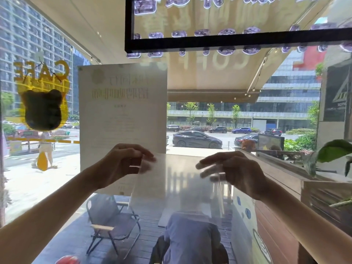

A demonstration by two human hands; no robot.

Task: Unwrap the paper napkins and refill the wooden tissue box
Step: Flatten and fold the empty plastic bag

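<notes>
I hold a clear plastic wrapper (179, 189) up in front of the shop window, stretched between both hands. My left hand (122, 164) pinches its upper left corner. My right hand (234, 170) grips its upper right edge, and the fingers look blurred. The wrapper hangs flat and see-through, with the street showing behind it. No napkins and no wooden tissue box are in view.
A large window pane with a white paper notice (122, 111) and a yellow cafe sticker (42, 103) fills the front. Outside, a folding chair (112, 223) and a seated person (190, 237). A wooden planter (323, 195) with green leaves stands at right.
</notes>
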